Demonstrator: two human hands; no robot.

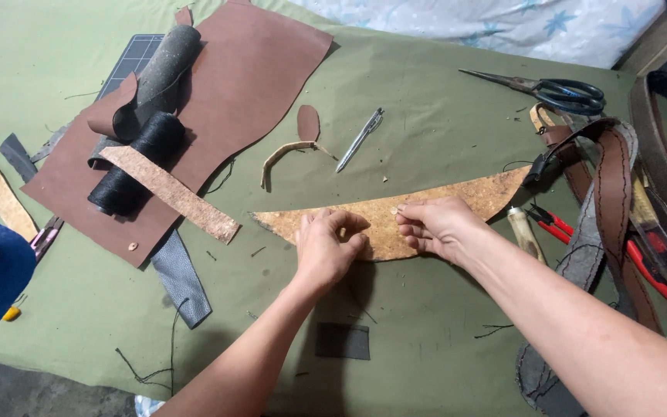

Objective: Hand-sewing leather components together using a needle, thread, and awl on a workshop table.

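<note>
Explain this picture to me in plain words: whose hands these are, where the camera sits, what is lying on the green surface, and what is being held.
There is no machine here. A person is working with two bare hands, and the single camera is worn on their head, looking down.

The left hand and the right hand both press on a long, curved, tan piece of cork-like material lying flat on the green cloth. Their fingertips pinch at its middle, close together.

Around it lie a large brown leather sheet, a black thread spool, a tan strip, a silver pen-like tool, black-handled scissors, red-handled pliers and a pile of leather straps at the right.
</note>
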